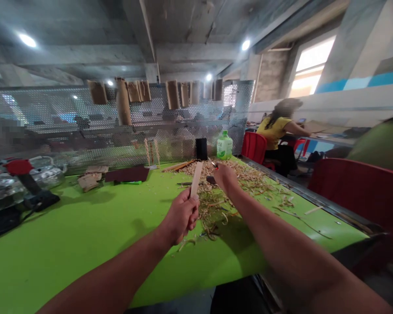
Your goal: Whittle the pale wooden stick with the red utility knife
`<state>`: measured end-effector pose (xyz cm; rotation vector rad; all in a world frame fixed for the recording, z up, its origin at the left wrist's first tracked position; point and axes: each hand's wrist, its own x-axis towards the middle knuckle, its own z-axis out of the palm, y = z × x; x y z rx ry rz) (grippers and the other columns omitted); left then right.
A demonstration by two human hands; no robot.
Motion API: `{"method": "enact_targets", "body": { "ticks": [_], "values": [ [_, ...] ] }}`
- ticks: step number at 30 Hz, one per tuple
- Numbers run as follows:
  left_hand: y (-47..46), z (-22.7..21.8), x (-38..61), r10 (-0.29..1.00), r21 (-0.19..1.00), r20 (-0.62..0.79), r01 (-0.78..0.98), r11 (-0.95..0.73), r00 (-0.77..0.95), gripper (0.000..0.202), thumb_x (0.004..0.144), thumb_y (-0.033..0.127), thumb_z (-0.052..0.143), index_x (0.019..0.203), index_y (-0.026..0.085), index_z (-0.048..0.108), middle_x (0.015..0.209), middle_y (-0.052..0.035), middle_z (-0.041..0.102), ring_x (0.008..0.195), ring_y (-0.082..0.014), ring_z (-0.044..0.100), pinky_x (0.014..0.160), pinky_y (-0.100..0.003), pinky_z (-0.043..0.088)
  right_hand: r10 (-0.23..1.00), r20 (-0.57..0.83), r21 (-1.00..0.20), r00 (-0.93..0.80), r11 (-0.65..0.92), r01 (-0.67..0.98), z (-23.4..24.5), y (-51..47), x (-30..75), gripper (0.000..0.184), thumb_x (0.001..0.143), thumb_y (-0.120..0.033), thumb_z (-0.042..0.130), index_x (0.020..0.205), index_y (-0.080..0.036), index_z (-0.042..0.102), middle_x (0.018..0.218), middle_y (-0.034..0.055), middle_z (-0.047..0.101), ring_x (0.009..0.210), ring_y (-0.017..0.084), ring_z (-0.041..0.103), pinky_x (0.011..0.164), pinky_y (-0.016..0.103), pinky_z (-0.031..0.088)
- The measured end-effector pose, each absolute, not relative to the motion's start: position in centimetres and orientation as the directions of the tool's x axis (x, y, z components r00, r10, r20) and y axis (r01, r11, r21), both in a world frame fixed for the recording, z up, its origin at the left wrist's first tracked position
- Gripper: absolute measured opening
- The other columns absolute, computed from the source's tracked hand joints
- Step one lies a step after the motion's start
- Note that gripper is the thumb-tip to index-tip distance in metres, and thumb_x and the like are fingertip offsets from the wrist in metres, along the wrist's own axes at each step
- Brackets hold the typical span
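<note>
My left hand [183, 214] is closed around the lower part of a pale, flat wooden strip [197, 176], which points up and away from me. Farther forward and to the right, my right hand [225, 176] is closed on a small knife [214, 165]. Only its thin shiny tip and a bit of red and black show; the rest is hidden by the fingers. The knife is apart from the strip. Curled wood shavings [249, 173] lie heaped under and around my right hand. A dark tool [211, 179] lies among them.
The bench has a green top [85, 244]. At its back stand a green-labelled bottle [224, 146], a black block [201, 148] and a perforated metal screen [170, 148]. A red-topped device [19, 168] is at left. Past the right edge, a person in yellow [277, 126] sits near red chairs [360, 187].
</note>
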<state>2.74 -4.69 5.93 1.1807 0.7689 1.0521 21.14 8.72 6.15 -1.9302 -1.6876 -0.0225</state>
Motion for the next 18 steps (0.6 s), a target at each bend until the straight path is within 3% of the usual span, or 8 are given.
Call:
{"method": "enact_targets", "body": {
  "ticks": [4, 8, 14, 18],
  "values": [
    [-3.7, 5.5, 2.4, 0.956, 0.975, 0.019, -0.218, 0.048, 0.294, 0.019, 0.084, 0.028, 0.054, 0.101, 0.020, 0.049, 0.060, 0.0084, 0.041, 0.039, -0.0048, 0.029, 0.034, -0.017, 0.026, 0.867, 0.492, -0.360, 0.081, 0.118, 0.925, 5.8, 7.7, 19.5, 0.038, 0.093, -0.031, 0.044, 0.121, -0.025, 0.069, 0.100, 0.0091, 0.075, 0.089, 0.023, 0.067, 0.072, 0.027, 0.044],
    [-3.5, 5.5, 2.2, 0.966, 0.985, 0.007, -0.166, 0.037, 0.257, 0.012, 0.088, 0.028, 0.049, 0.097, 0.020, 0.049, 0.056, 0.0089, 0.039, 0.038, -0.0057, 0.028, 0.034, -0.017, 0.025, 0.861, 0.504, -0.247, -0.069, 0.220, 0.944, 5.7, 6.1, 17.9, 0.040, 0.091, -0.029, 0.046, 0.126, -0.030, 0.065, 0.105, 0.0054, 0.074, 0.091, 0.021, 0.066, 0.075, 0.026, 0.043],
    [-3.7, 5.4, 2.1, 0.967, 0.997, 0.039, -0.079, -0.020, 0.252, 0.012, 0.091, 0.030, 0.047, 0.096, 0.019, 0.050, 0.058, 0.0085, 0.041, 0.038, -0.0050, 0.028, 0.034, -0.017, 0.023, 0.868, 0.492, -0.159, -0.065, 0.163, 0.974, 6.2, 5.6, 18.1, 0.038, 0.092, -0.025, 0.041, 0.120, -0.027, 0.067, 0.099, 0.0083, 0.074, 0.089, 0.023, 0.066, 0.075, 0.029, 0.042],
    [-4.2, 5.4, 2.3, 0.949, 0.995, 0.025, -0.098, 0.007, 0.315, 0.015, 0.089, 0.030, 0.051, 0.099, 0.019, 0.051, 0.059, 0.0085, 0.041, 0.038, -0.0045, 0.028, 0.033, -0.017, 0.023, 0.897, 0.439, -0.236, 0.058, 0.052, 0.970, 6.4, 7.1, 19.7, 0.035, 0.093, -0.024, 0.042, 0.114, -0.025, 0.069, 0.100, 0.0105, 0.073, 0.093, 0.024, 0.067, 0.076, 0.028, 0.042]
  ]
}}
